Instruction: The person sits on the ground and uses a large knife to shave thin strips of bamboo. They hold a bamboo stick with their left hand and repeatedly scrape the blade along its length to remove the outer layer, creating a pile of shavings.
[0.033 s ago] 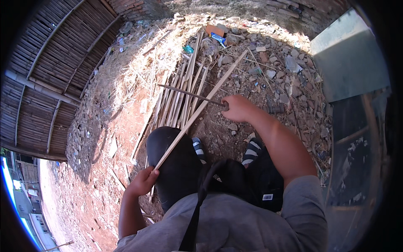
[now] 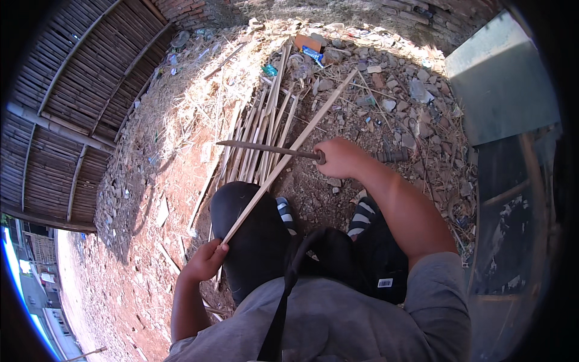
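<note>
My left hand (image 2: pixel 205 260) is closed on the near end of a long pale bamboo strip (image 2: pixel 319 114). The strip slants away over my left knee towards the far right. In my right hand (image 2: pixel 342 158) is the handle of a long dark-bladed knife (image 2: pixel 256 146), its tip pointing left. The blade crosses the strip close to my right hand; whether it touches the wood I cannot tell. Beyond my left knee, a bundle of split bamboo strips (image 2: pixel 256 136) lies on the ground under the blade.
Stones and rubble (image 2: pixel 416 130) cover the ground at the right, with a blue wrapper (image 2: pixel 312 55) near the far end of the bundle. A woven bamboo wall (image 2: pixel 66 90) stands at the left, a brick wall (image 2: pixel 398 24) at the back, a grey-green panel (image 2: pixel 506 84) at the right.
The knife has turned: its tip has moved nearer and left, and more of the blade's flat side shows. My right hand has shifted slightly left; my left hand stays put on the strip.
</note>
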Tool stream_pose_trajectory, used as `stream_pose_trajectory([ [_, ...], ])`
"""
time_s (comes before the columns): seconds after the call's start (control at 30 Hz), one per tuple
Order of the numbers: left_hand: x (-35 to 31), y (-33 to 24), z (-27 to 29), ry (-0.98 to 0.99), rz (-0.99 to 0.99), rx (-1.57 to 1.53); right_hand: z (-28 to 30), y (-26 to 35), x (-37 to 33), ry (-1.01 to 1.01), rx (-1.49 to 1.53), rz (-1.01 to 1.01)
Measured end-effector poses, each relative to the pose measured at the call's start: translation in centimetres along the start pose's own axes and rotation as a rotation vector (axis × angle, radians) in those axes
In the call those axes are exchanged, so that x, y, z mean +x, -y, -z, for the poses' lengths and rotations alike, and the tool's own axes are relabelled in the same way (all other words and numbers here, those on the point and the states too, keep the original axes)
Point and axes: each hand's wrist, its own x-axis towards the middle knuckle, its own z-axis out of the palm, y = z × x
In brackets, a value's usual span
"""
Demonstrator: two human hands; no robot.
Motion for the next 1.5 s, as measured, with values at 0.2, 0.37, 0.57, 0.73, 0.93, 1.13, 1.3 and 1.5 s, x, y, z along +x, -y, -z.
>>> stream_pose_trajectory([
  [0.2,0.3,0.4,-0.3,-0.066,-0.037,0.066,0.5,-5.9,1.5,-0.194,0.110,-0.196],
  [0.37,-0.1,0.0,-0.4,-0.064,-0.016,0.084,0.4,-0.7,-0.1,-0.068,0.088,-0.057],
  [0.57,-0.3,0.6,-0.3,-0.044,-0.033,0.058,0.3,0.6,-1.2,0.031,-0.137,0.076],
  [0.73,-0.1,-0.3,-0.1,-0.057,-0.057,0.081,1.9,-5.2,0.4,-0.291,0.070,-0.198],
  [0.93,-1.4,0.7,0.4,0.051,0.069,-0.146,2.1,0.9,-1.5,0.027,-0.109,0.053],
  [1.13,-4.4,4.6,1.1,0.181,0.125,-0.408,2.0,-4.9,-0.3,-0.150,-0.032,0.013],
  [1.3,-4.5,5.1,0.9,0.212,0.202,-0.549,2.4,-2.7,-0.6,-0.037,-0.059,0.013],
  [1.5,-3.8,5.5,2.3,0.311,0.257,-0.597,2.3,-5.3,0.0,-0.024,0.021,-0.124],
])
